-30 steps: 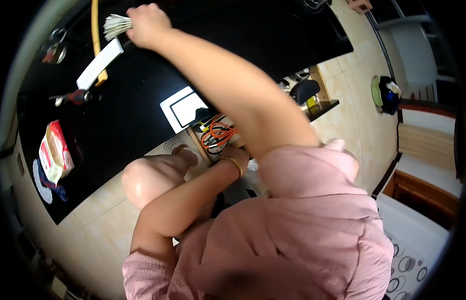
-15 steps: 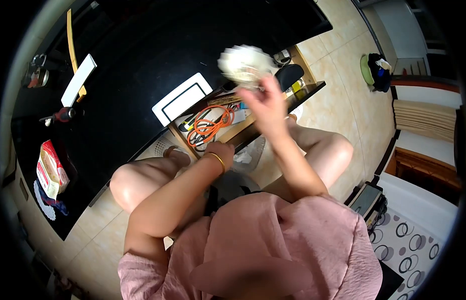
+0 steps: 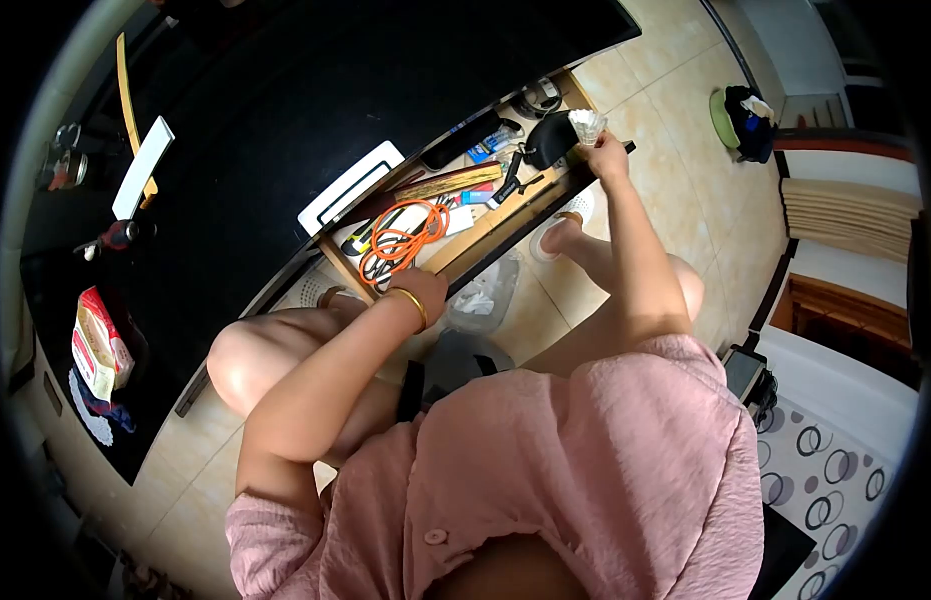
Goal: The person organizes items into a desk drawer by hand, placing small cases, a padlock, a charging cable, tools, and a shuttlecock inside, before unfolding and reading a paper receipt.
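- Shuttlecock (image 3: 587, 125), white and feathered, sits in your right grip (image 3: 607, 158), by the right front corner of the open drawer (image 3: 485, 238); feathers point away from you, base hidden by your fingers;
- right grip is pinching the shuttlecock at its base end; exact finger placement too small to tell;
- step in hand, as judged: you hold the shuttlecock at the drawer's right end with the drawer pulled out; it shows just beside the black case (image 3: 550, 140), touching or apart can't tell;
- left grip (image 3: 417, 288) is on the left end of the drawer front; fingers partly hidden, so can't tell whether they clamp the edge or only rest on it;
- next move, judged: any lowering here calls for room beside the black case, a light pinch so the feathers don't bend, and the drawer kept steady by your left side;
- around it in the drawer: coiled orange cable (image 3: 405, 235) near your left grip, yellow-brown strip (image 3: 450, 182) toward the middle; crowded, so snagging seems likelier at the cable end;
- farther out: white panel with a black outline (image 3: 353, 190) at the edge of the black table (image 3: 255, 150); white bar (image 3: 145, 165) and red-and-white pack (image 3: 100, 345) lie well apart from both grips
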### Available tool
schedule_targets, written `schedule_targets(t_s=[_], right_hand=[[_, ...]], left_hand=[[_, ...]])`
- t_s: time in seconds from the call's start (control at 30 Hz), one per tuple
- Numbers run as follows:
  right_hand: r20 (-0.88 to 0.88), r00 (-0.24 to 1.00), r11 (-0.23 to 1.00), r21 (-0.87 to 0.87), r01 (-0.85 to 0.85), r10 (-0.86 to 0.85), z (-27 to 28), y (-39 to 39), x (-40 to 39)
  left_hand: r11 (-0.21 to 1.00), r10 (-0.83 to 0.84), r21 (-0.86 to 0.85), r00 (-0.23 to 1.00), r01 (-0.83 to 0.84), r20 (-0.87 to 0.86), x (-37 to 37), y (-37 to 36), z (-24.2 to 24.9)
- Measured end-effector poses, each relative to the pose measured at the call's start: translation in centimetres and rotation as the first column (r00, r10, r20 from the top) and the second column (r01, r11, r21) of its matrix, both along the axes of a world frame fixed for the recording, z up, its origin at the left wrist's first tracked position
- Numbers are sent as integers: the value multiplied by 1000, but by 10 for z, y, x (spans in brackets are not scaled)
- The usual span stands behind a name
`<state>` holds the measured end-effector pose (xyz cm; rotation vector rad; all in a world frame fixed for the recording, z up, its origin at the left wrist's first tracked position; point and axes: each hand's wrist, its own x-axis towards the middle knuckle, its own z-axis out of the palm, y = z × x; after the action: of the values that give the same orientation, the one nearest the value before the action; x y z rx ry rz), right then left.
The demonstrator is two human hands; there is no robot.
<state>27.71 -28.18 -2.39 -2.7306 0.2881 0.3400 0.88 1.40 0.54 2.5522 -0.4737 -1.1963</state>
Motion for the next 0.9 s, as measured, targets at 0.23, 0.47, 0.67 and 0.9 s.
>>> schedule_targets(t_s=[0.23, 0.47, 0.67, 0.9], right_hand=[[-34, 902, 778, -493, -390, 430, 36, 7, 1], [102, 949, 955, -9, -298, 297, 18, -4, 23], [-179, 942, 467, 832, 299, -284, 0, 34, 31], [-186, 913, 440, 829, 344, -364, -31, 76, 37]], left_hand=[[1000, 9, -6, 1000, -9, -5, 0, 0, 0], [1000, 22, -19, 1000, -22, -21, 0, -1, 0], [999, 37, -25, 999, -37, 1, -1, 0, 3], [997, 52, -59, 998, -54, -33, -1, 2, 3]])
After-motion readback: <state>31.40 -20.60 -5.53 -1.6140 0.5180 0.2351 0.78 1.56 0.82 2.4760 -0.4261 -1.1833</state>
